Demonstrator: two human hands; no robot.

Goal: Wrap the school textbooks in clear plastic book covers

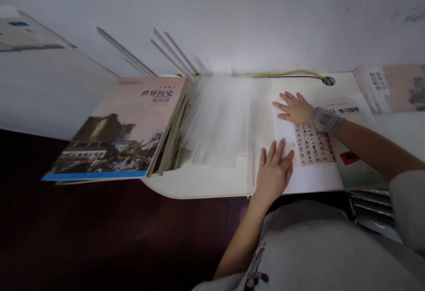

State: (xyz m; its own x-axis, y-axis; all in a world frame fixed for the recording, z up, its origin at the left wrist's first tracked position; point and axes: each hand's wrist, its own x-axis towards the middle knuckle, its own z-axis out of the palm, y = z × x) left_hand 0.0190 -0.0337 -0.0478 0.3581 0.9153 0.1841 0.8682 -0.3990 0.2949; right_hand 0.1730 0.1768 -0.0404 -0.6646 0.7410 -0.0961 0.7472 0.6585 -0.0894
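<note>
A booklet with a calligraphy page (314, 176) lies on the table in front of me, over or beside a green-tinted cover (365, 173). My right hand (295, 108) rests flat on the page's upper part, fingers spread; a grey band is round its wrist. Lower down, my left hand (275, 169) lies with its fingers stretched out at the page's left edge. Beside that edge, a clear plastic sheet (219, 122) spreads leftward over the table, partly blurred. Neither hand grips anything.
A stack of books (116, 136) with a pink and blue cover stands at the table's left end. Another pink book (395, 88) lies at the back right. Yellow and black cables (299, 72) run along the wall into a round hole (328, 81). The table's rounded front edge (166, 193) shows.
</note>
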